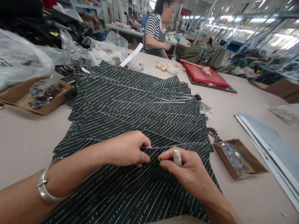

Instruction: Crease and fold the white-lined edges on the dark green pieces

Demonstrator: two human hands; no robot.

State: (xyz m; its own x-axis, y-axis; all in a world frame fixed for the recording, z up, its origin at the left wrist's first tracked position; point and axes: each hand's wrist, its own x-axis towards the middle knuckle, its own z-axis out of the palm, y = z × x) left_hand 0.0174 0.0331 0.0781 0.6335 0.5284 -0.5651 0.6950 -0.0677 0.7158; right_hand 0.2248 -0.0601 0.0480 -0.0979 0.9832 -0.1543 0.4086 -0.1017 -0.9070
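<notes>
Hands (129,150) just apart over striped fabric (140,123), box (254,159) near right edge

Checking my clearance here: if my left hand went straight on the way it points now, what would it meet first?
Probably your right hand, which faces the left hand across a small gap; but the striped fabric lies close beneath, and one view leaves depth unclear.
</notes>
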